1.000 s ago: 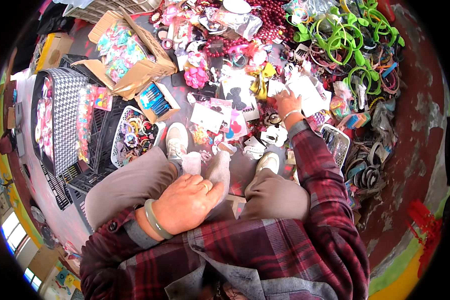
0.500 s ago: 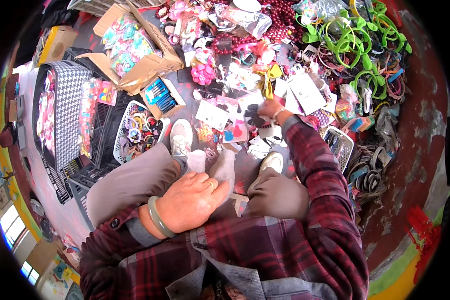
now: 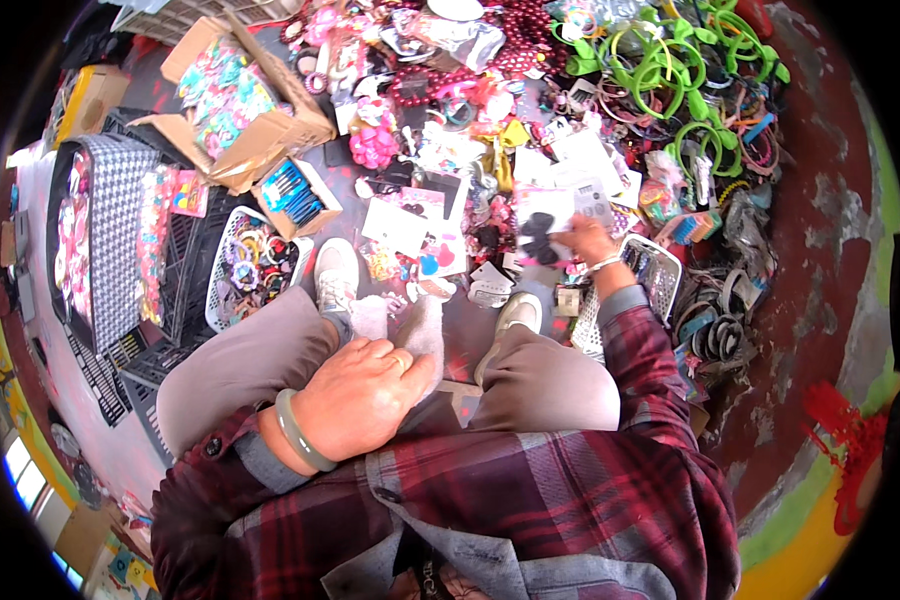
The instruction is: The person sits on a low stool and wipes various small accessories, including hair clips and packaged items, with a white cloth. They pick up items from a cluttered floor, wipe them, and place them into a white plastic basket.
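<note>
My left hand (image 3: 355,395) rests over my lap, its fingers curled round a fuzzy pale pinkish-grey piece (image 3: 425,340) with two soft ends sticking out past the knuckles. On its wrist is a greenish bangle (image 3: 300,432). My right hand (image 3: 588,240) reaches out over the pile, fingers pinched at the edge of a flat clear packet (image 3: 540,232) that has dark rounded shapes in it. Beside that packet lie white cards (image 3: 585,155) and another packet with pink and blue shapes (image 3: 440,255). The fingertips of my right hand are partly hidden.
White baskets (image 3: 255,265) (image 3: 660,265) of hair ties and small goods flank my shoes. Left stand an open carton (image 3: 270,135), a small box of blue packets (image 3: 297,197) and a houndstooth bag (image 3: 122,240). Green headbands (image 3: 680,85) heap at the far right.
My right hand has come nearer and to the right, bringing the packet with dark shapes along. My left hand keeps its hold on the fuzzy piece. The whole view has shifted slightly.
</note>
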Demonstrator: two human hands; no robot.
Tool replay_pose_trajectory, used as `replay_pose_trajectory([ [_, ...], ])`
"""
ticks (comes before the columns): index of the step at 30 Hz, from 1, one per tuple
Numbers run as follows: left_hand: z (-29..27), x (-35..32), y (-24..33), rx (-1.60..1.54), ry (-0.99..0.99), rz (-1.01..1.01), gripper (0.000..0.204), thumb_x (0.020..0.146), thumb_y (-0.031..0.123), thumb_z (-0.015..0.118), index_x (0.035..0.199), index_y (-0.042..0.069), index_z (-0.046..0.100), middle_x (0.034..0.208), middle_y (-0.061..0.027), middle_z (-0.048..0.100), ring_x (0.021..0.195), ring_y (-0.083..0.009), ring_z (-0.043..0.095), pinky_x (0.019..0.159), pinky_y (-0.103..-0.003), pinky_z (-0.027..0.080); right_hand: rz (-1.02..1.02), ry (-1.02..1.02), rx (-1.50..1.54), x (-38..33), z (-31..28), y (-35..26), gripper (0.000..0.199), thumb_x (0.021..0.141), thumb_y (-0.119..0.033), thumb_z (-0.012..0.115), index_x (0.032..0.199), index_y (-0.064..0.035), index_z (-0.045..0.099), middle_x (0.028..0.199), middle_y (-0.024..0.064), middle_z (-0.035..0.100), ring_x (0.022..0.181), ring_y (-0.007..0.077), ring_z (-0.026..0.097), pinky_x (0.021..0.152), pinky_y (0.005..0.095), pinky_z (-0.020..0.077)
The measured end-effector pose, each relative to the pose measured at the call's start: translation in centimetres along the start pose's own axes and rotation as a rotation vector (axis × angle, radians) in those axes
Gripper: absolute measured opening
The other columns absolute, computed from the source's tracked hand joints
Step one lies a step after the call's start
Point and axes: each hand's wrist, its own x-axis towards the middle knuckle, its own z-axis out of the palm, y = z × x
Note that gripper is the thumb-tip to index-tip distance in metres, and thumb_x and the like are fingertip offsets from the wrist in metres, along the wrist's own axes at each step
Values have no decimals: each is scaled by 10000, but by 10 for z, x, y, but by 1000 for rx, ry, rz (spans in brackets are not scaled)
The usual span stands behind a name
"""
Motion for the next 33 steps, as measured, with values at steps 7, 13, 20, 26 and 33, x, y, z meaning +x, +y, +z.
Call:
replay_pose_trajectory([
  [7, 0, 6, 0, -6, -51, -5, 383, 689, 83, 589, 1065, 39, 538, 763, -60, 518, 765, -238, 516, 724, -346, 407, -103, 690, 172, 29, -10, -17, 481, 689, -293, 727, 1093, -79, 576, 905, 110, 651, 818, 285, 622, 771, 365, 487],
  [13, -4, 12, -4, 20, -68, 31, 392, 684, 85, 593, 1069, 39, 535, 761, -61, 517, 763, -236, 522, 727, -345, 410, 171, 634, -326, 64, -57, 39, 673, 611, -305, 744, 1178, -73, 466, 983, 202, 613, 918, 348, 597, 804, 396, 475],
  [20, -2, 7, 1, 19, -77, 4, 393, 682, 82, 595, 1068, 44, 532, 750, -63, 512, 755, -236, 521, 723, -346, 410, -3, 769, 7, -10, -50, -24, 159, 769, -244, 626, 836, -101, 606, 762, 202, 604, 788, 343, 600, 682, 411, 468],
  [26, -3, 8, 3, 15, -93, 24, 401, 674, 80, 602, 1066, 42, 530, 753, -70, 518, 767, -242, 522, 729, -352, 410, -370, 413, 501, -75, 37, -39, 162, 823, -182, 628, 893, -37, 618, 736, 112, 625, 678, 168, 591, 630, 296, 467],
  [33, -4, 10, 5, 45, -122, 24, 423, 664, 89, 619, 1074, 36, 529, 781, -73, 523, 796, -246, 521, 751, -353, 412, -379, 221, 81, -31, 43, -30, 413, 814, -340, 602, 1039, 7, 590, 931, 197, 629, 892, 328, 609, 804, 365, 467],
])
